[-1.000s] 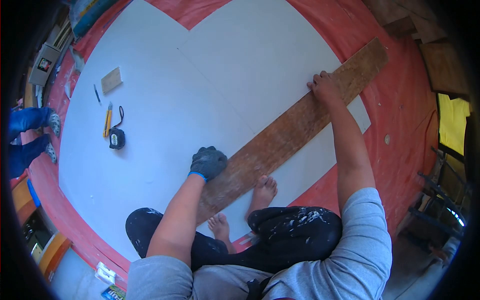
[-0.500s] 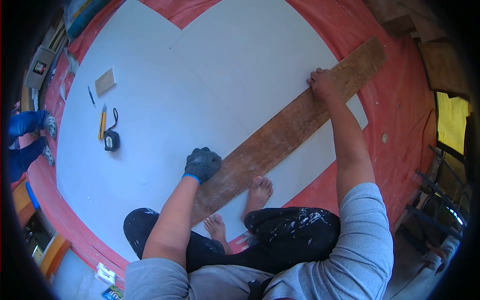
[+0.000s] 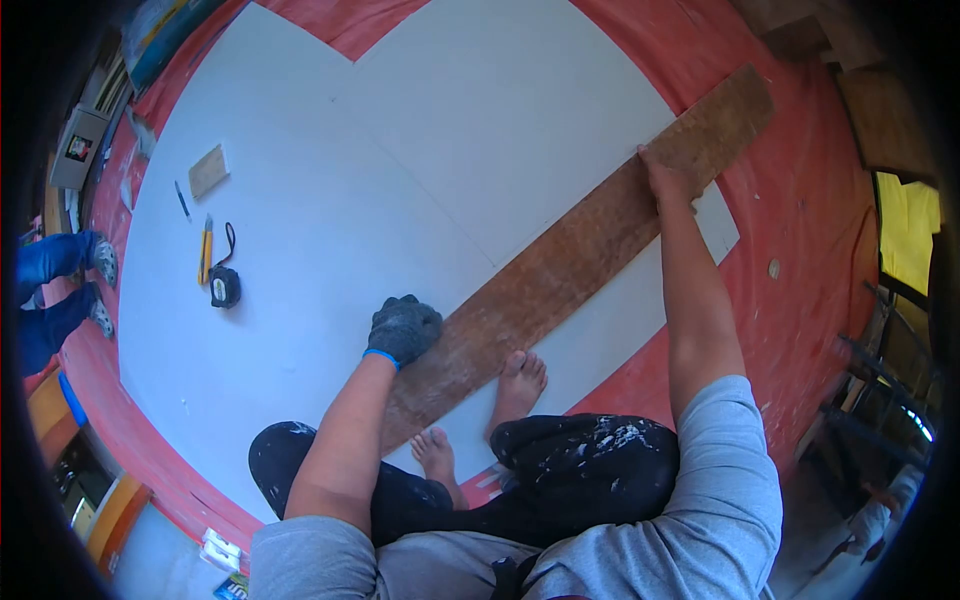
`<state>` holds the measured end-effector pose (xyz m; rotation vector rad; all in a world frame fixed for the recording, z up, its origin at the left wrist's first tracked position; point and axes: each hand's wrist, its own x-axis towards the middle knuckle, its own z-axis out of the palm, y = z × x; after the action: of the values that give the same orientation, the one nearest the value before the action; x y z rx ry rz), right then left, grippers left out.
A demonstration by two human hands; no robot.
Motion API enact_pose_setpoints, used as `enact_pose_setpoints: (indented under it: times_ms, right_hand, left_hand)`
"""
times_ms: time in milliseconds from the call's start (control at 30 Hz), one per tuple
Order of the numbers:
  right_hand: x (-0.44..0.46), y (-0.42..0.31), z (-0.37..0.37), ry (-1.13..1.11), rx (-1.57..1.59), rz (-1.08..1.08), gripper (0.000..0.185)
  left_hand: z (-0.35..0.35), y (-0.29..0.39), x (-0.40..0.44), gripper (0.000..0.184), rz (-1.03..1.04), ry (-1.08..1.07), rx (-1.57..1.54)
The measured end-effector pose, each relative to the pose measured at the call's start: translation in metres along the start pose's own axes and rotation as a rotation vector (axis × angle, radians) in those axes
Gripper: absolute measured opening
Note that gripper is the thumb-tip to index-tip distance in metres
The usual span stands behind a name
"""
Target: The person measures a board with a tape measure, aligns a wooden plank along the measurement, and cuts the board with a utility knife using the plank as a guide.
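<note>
A long brown wooden plank (image 3: 560,255) lies diagonally across the white sheet (image 3: 300,200), its far end reaching past the sheet's edge. My left hand (image 3: 404,330), in a dark grey glove with a blue cuff, is closed at the plank's left edge near its lower end. My bare right hand (image 3: 672,182) grips the plank toward its far end, thumb at the left edge and the other fingers partly hidden. A thin drawn line (image 3: 430,195) on the sheet runs to the plank's left edge.
On the sheet's left side lie a tape measure (image 3: 225,287), a yellow utility knife (image 3: 205,250), a thin dark pen-like tool (image 3: 182,200) and a small tan block (image 3: 208,172). Red sheeting (image 3: 790,220) surrounds the sheet. Another person's shoes (image 3: 103,258) stand at left. My bare feet (image 3: 518,385) are beside the plank.
My right hand has shifted from curling its fingers over the plank's left edge to lying across it, thumb at that edge. The left hand and the plank stay nearly in place.
</note>
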<state>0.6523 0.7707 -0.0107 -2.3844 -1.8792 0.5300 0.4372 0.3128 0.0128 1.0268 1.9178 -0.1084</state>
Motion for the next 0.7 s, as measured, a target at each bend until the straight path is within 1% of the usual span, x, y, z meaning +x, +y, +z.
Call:
enact_pose_setpoints:
  times_ms: [33,100,167,267,333,500,600,700]
  right_hand:
    - [-0.001,-0.005,-0.006,-0.057,0.015,0.137,0.132]
    - [0.028,0.009,0.021,-0.121,0.048,0.164,0.141]
    - [0.031,0.009,0.025,-0.123,0.062,0.172,0.143]
    - [0.028,0.0,0.022,-0.077,0.056,0.163,0.136]
    - [0.023,-0.006,0.019,-0.114,0.039,0.162,0.132]
    - [0.023,-0.004,0.024,-0.088,0.034,0.161,0.121]
    - [0.034,0.004,0.033,-0.105,0.045,0.154,0.12]
    - [0.025,-0.001,0.026,-0.098,0.02,0.158,0.12]
  left_hand:
    - [0.003,-0.003,0.002,0.021,0.009,-0.002,-0.007]
    - [0.002,-0.004,0.002,0.021,0.008,-0.005,-0.012]
    - [-0.002,0.001,-0.001,0.021,-0.008,-0.012,-0.008]
    - [0.003,0.0,-0.001,0.021,0.002,0.037,-0.024]
    - [0.002,-0.003,0.002,0.021,0.007,0.024,-0.024]
    - [0.001,0.003,-0.004,0.021,-0.014,0.048,-0.01]
    - [0.003,0.001,-0.003,0.022,0.001,0.053,-0.005]
    - [0.007,-0.004,0.0,0.022,0.015,0.049,-0.006]
